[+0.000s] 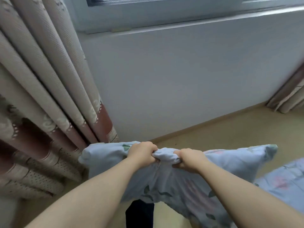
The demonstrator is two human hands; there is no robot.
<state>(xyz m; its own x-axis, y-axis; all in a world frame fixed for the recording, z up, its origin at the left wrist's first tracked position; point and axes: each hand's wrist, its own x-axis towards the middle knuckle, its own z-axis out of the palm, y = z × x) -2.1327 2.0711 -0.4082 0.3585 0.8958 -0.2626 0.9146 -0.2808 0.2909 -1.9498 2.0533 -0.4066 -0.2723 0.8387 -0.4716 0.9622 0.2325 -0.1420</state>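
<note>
One floral pillow point(230, 162); two grips: left grip point(143, 153), right grip point(189, 159), both clenching its bunched edge.

a beige patterned curtain point(41, 89) with a reddish-brown band hung in folds at the left, reaching down to the tan floor point(230, 132). beside it stood a pale wall point(181, 79) under a window frame point(164, 12). a second curtain point(289, 96) hung at the far right. blue floral bedding point(283, 183) lay at the right edge.

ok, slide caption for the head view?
Left hand and right hand grip the bunched top edge of a blue floral pillow.
</note>
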